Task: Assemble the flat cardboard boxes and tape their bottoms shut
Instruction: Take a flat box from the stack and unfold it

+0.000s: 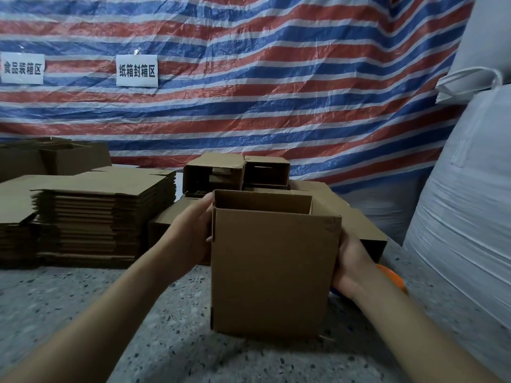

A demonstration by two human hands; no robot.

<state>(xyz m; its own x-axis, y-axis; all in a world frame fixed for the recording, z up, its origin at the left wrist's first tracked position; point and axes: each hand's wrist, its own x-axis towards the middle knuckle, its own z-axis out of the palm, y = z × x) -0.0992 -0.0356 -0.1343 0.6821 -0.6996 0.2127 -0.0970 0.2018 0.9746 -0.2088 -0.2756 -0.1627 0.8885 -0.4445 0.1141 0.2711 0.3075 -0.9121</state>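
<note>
An assembled brown cardboard box [272, 272] stands upright in front of me, its top open, held a little above the speckled floor [83, 313]. My left hand [190, 233] presses its left wall near the top rim. My right hand [352, 268] grips its right wall lower down. Behind it lie several assembled boxes [237, 172], two on their sides with their openings facing me. A tall stack of flat cardboard boxes [91, 217] sits at the left. An orange object [394, 277], perhaps a tape dispenser, shows behind my right wrist, mostly hidden.
A striped red, white and blue tarp [249, 92] with two white signs hangs behind. Large white sacks [464, 230] crowd the right side. More cardboard [55, 158] sits at the far left.
</note>
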